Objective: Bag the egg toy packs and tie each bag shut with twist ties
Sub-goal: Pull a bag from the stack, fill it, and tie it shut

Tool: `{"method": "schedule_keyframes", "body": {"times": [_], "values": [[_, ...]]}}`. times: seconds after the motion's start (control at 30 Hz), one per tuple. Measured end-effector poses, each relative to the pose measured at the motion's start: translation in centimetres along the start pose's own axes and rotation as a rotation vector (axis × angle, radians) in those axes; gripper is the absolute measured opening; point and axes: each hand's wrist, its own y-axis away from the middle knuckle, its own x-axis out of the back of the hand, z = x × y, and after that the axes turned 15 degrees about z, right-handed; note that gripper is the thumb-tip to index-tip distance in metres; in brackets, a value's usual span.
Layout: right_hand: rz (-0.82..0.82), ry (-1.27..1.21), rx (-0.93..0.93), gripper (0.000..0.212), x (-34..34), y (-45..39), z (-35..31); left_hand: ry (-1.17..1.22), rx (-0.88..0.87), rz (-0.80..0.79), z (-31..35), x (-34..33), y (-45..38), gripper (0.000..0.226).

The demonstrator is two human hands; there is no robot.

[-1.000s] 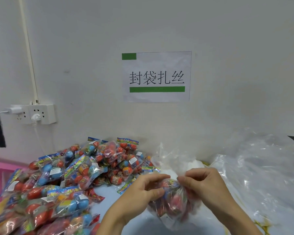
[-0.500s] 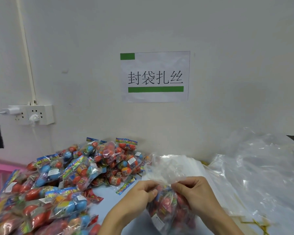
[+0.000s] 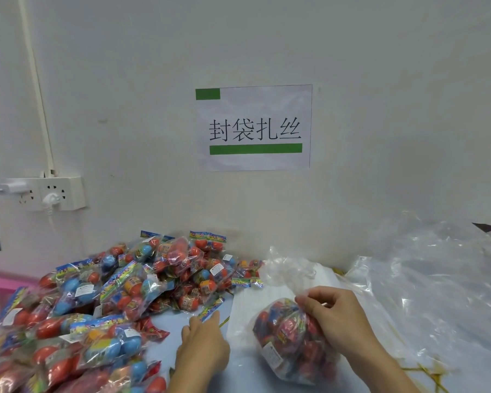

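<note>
Head view: the biggest thing on the worktop (image 3: 238, 373) is the sheet of loose clear plastic (image 3: 425, 285) at three o'clock, then the heap of egg toy packs (image 3: 119, 293) filling nine o'clock. Next in size, the filled bag (image 3: 289, 341) stands at five o'clock, its long axis roughly upright, its gathered neck (image 3: 288, 272) rising toward twelve. The right hand (image 3: 338, 321) has its grip pinching that neck just above the packed eggs, fingers curled around the bunched plastic. The left hand (image 3: 201, 344) lies to the bag's nine o'clock side, apart from it, fingers stretched forward and holding nothing, fingertips pointing to one o'clock. Just beyond those fingertips lies a thin yellowish strip (image 3: 224, 321), probably a twist tie, though it is too small to be sure. By my reading, the coming move turns on this: the tie sits nearer the left hand, so that hand should fetch it and carry it toward three o'clock, to the pinched neck.
</note>
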Motion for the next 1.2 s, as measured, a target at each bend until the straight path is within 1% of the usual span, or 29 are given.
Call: {"method": "schedule_keyframes", "body": {"times": [0.1,0.17,0.23,0.3,0.37,0.43,0.53,0.6,0.63,0.7,0.73,0.8,0.83,0.9,0.97,1.0,1.07,1.13,1.2], "values": [[-0.017,0.006,0.007,0.013,-0.2,0.1,0.1,-0.151,0.006,-0.038,0.4,-0.2,0.4,0.066],[-0.020,0.003,0.006,0.015,-0.3,0.1,0.0,-0.192,0.019,-0.027,0.8,-0.4,0.7,0.062],[-0.021,0.000,0.002,0.016,-0.3,0.1,0.0,-0.189,0.026,0.008,1.0,-0.6,0.8,0.052],[-0.026,0.004,0.001,0.016,-0.3,0.1,0.0,-0.166,0.032,0.090,0.9,-0.8,0.7,0.041],[-0.030,-0.008,-0.005,0.016,-0.3,0.2,0.0,-0.136,0.029,0.221,0.5,-0.9,0.5,0.027],[-0.026,-0.012,-0.007,0.015,-0.3,0.2,0.0,-0.101,0.039,0.332,0.2,-0.8,0.3,0.019],[-0.023,-0.012,-0.021,0.011,-0.3,0.2,0.0,0.034,0.098,0.407,-0.1,-0.3,-0.1,0.011],[-0.016,-0.010,-0.021,0.010,-0.4,0.2,0.0,0.262,0.168,0.443,-0.1,-0.1,-0.4,0.013],[-0.009,-0.009,-0.020,0.010,-0.4,0.2,-0.1,0.438,0.202,0.448,0.0,0.0,-0.6,0.016],[0.011,-0.013,-0.019,0.010,-0.5,0.2,-0.1,0.835,0.227,0.407,0.6,0.4,-0.7,0.016],[0.021,-0.016,-0.020,0.010,-0.5,0.2,-0.1,0.993,0.210,0.367,1.0,0.7,-0.6,0.014],[0.047,-0.027,-0.023,0.010,-0.6,0.2,0.0,1.212,0.130,0.265,2.0,1.2,-0.1,0.011],[0.060,-0.034,-0.022,0.010,-0.7,0.2,0.1,1.278,0.079,0.203,2.4,1.4,0.1,0.011],[0.083,-0.039,-0.017,0.009,-0.8,0.2,0.1,1.297,-0.057,0.070,3.3,1.6,0.8,0.012],[0.090,-0.046,-0.007,0.009,-0.9,0.3,0.0,1.201,-0.219,0.002,4.1,1.6,1.6,0.014],[0.084,-0.047,0.002,0.009,-1.0,0.4,0.0,1.147,-0.273,0.006,4.4,1.4,1.9,0.016],[0.048,-0.024,0.026,0.014,-1.2,0.8,-0.3,1.082,-0.298,0.053,5.1,1.0,2.5,0.016],[-0.008,-0.016,0.045,0.023,-1.4,1.1,-0.5,1.101,-0.318,0.080,5.6,0.7,2.7,0.013],[-0.058,-0.044,0.057,0.029,-1.5,1.5,-0.8,1.156,-0.344,0.083,5.8,0.6,2.8,0.016]]}}
